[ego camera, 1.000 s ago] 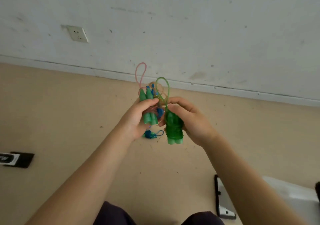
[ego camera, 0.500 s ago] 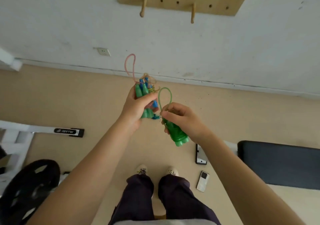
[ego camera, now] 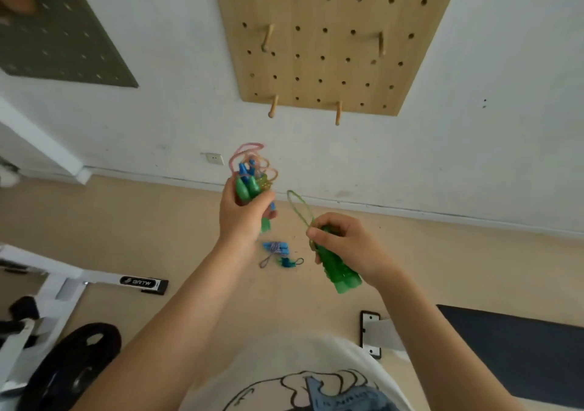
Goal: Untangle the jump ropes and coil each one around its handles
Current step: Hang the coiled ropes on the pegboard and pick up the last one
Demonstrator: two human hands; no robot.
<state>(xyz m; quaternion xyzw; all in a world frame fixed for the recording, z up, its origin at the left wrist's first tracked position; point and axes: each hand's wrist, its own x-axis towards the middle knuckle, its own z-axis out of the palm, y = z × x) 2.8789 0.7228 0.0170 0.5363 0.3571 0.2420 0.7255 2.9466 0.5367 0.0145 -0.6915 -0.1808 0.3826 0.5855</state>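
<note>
My left hand (ego camera: pixel 241 218) grips a bundle of jump ropes (ego camera: pixel 251 178): green and blue handles with pink and yellowish cord loops sticking up above the fist. My right hand (ego camera: pixel 346 246) grips a coiled green jump rope (ego camera: pixel 339 271), its green handles pointing down and right, and pinches a green cord loop (ego camera: pixel 298 207) that rises up and left. The two hands are apart. On the floor between them lie a coiled blue rope (ego camera: pixel 276 248) and a small teal rope (ego camera: pixel 289 262).
A wooden pegboard (ego camera: pixel 325 47) with pegs hangs on the white wall ahead. A dark panel (ego camera: pixel 60 38) is at upper left. A white frame (ego camera: pixel 63 279) and black weight plate (ego camera: pixel 69 369) stand at left, a dark bench pad (ego camera: pixel 512 347) at right.
The view has tilted upward to show the pegboard. My hands have moved apart, the right one going down and right with the green rope, the left one lifting the bundle.
</note>
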